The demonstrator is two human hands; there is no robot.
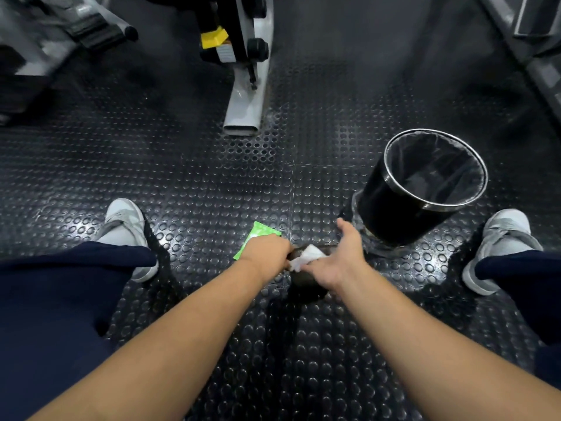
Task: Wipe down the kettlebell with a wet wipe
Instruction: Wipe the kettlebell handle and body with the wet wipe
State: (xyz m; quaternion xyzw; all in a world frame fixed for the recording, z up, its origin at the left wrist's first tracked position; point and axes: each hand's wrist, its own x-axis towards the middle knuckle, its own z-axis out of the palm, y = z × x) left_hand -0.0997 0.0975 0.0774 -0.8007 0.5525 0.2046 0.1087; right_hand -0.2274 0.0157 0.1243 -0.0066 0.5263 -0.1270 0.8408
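A dark kettlebell (pixel 306 285) stands on the studded rubber floor between my feet, mostly hidden by my hands. My left hand (pixel 267 253) is curled round its handle from the left side. My right hand (pixel 340 262) lies over the top of the kettlebell with the thumb spread upward, and its fingers press a white wet wipe (pixel 308 256) against the handle area. The crumpled wipe shows between the two hands. A green wipe pack (pixel 258 233) lies flat on the floor just behind my left hand.
A black bin (pixel 403 208) with a liner and metal rim stands right of the kettlebell, close to my right hand. A grey machine leg (pixel 247 104) reaches in from the back. My grey shoes (pixel 127 226) (pixel 501 238) flank the spot.
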